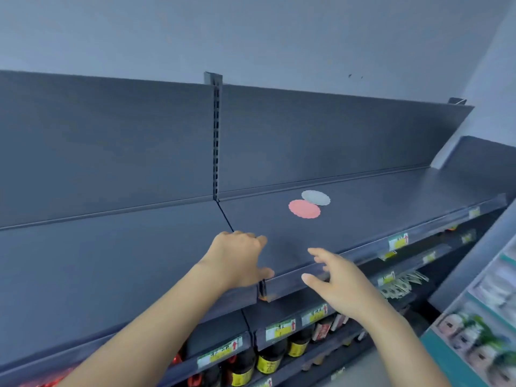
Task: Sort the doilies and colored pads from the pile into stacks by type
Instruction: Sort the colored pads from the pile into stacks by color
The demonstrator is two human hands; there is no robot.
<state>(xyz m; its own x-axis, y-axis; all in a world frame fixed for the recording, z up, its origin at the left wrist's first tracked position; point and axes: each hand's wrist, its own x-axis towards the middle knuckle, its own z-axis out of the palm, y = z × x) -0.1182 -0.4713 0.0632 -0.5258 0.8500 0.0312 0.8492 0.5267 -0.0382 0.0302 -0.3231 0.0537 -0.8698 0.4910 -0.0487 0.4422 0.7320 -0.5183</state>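
Note:
A round pink pad (303, 209) with a scalloped edge lies flat on the dark top shelf (391, 202). A white lace doily (316, 197) lies just behind it, their edges overlapping. My left hand (237, 256) reaches over the front of the shelf near the seam between two shelf panels, fingers relaxed, holding nothing. My right hand (339, 280) hovers at the shelf's front lip, fingers spread and loosely bent, also holding nothing. Both hands are well short of the two pieces.
A tall dark back panel (321, 135) rises behind the shelf. Lower shelves hold dark bottles with yellow labels (269, 358) and price tags (280, 329). Another rack with packaged goods (480, 331) stands at the right.

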